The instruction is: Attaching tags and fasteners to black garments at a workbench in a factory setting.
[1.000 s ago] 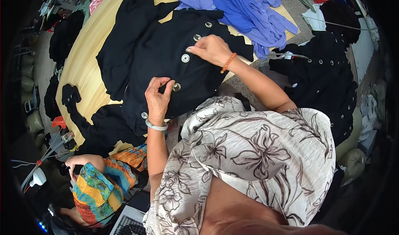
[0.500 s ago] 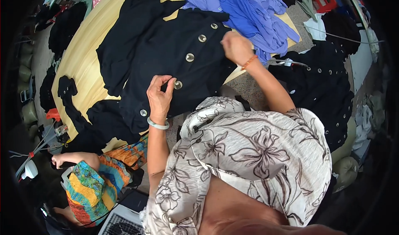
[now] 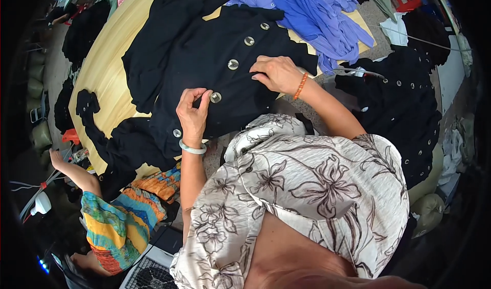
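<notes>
A black garment [image 3: 194, 74] with a row of large round shiny buttons lies spread in front of me. My left hand [image 3: 192, 112] rests on it, thumb and fingers pinched on the cloth right beside one button [image 3: 216, 97]. Over the garment's right part is my right hand [image 3: 279, 75], fingers bent and drawn in toward the thumb. Whatever sits between those fingertips is hidden or too small to make out. Another button [image 3: 233, 64] lies in the gap between my two hands.
The garment lies on a pale wooden table [image 3: 97, 74]. Blue-violet clothes [image 3: 307, 23] are heaped at its far side. More black buttoned garments [image 3: 399, 105] hang at the right. On the left sits another person in a colourful top [image 3: 115, 227], near a white fan [image 3: 148, 273].
My right hand has come left and slightly down from the garment's right edge, over the cloth. My left hand stays beside the same button. The other person's arm has reached out farther.
</notes>
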Demonstrator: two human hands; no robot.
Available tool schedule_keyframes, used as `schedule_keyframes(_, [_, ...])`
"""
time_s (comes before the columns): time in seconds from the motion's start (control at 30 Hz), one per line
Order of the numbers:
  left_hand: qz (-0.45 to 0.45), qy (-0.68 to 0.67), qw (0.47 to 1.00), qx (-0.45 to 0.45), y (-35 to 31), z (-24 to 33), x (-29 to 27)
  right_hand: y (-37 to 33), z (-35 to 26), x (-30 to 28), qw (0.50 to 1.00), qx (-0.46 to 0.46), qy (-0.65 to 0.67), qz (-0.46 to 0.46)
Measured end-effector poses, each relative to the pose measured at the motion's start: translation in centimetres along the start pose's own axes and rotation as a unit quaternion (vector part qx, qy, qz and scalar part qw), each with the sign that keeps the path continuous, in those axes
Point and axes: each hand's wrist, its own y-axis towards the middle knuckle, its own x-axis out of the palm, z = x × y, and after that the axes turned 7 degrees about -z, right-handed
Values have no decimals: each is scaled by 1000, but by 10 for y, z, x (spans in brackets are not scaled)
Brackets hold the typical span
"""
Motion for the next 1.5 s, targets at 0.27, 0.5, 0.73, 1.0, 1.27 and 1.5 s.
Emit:
schedule_keyframes(0.27, [-79,105,979,158,16,45,33,1,-13,-18,993,-92,76,15])
schedule_keyframes(0.5, [-77,155,978,113,24,33,65,-7,-29,-20,981,-115,142,62])
schedule_keyframes(0.73, [-185,-171,967,-41,34,24,48,-9,-16,-14,996,-29,85,14])
schedule_keyframes(1.0, [-45,187,978,-79,52,36,73,-6,-9,-7,995,-60,84,15])
schedule_keyframes(1.27, [-120,-242,951,-151,53,22,63,-2,-13,4,995,-34,87,15])
schedule_keyframes(1.5, [-124,-350,901,-225,53,20,55,-1,-18,12,996,-21,78,43])
